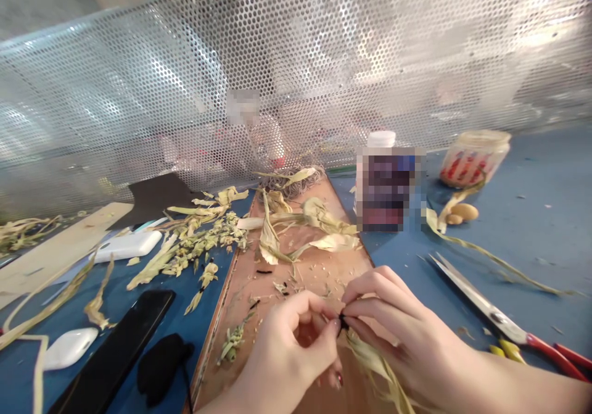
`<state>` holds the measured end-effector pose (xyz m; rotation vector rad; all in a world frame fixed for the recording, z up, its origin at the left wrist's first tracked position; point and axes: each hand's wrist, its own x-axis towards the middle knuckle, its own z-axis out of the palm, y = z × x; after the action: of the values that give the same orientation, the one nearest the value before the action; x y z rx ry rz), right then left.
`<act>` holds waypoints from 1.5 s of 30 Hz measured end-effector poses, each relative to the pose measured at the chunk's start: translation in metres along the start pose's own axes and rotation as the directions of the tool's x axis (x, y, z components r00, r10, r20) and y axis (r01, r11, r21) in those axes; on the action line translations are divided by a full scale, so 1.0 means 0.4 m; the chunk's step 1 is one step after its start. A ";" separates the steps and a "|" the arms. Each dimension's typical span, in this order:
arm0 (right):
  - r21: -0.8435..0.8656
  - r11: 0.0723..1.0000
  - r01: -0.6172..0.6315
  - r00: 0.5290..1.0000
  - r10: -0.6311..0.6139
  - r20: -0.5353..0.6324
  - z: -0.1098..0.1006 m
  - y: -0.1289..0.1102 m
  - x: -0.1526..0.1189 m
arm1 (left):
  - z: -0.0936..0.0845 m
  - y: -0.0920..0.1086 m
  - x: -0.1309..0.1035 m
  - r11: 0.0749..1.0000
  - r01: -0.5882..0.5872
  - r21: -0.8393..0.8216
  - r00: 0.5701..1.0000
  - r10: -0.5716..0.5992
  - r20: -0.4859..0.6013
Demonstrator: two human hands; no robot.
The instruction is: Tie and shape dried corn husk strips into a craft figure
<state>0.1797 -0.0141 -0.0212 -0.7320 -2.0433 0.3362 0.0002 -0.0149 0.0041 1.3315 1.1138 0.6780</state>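
Observation:
My left hand is pinched on a small black tie over the front of a brown board. My right hand meets it from the right, its fingers closed round the same black piece. From that spot a dried pale-green leaf hangs down below my right hand, toward the bottom edge. Farther back on the board lie dried leaves and, at the left, a small green sprig.
Scissors with red handles lie at right. A blurred-label bottle and a glass jar stand behind. At left are a black phone, a white case, a white device and dried flowers. Perforated metal mesh rises behind.

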 end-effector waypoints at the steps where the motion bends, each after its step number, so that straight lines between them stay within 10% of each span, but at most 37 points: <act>1: 0.005 1.000 -0.003 1.000 0.003 0.004 0.000 0.000 0.000 | -0.001 0.003 0.002 0.999 0.019 -0.042 1.000 -0.018 0.019; 13: 0.039 0.999 0.012 0.998 -0.015 0.059 -0.010 0.004 -0.006 | -0.015 -0.007 0.020 0.951 0.105 -0.291 0.990 -0.072 0.121; 45: -0.235 0.961 0.144 0.981 -0.109 0.159 -0.031 -0.008 -0.011 | -0.017 0.000 0.026 0.931 0.186 -0.313 0.979 -0.147 0.145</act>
<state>0.1908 -0.0200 -0.0157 -0.7378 -2.2842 0.0636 -0.0021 -0.0030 0.0024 0.9704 0.9585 0.6174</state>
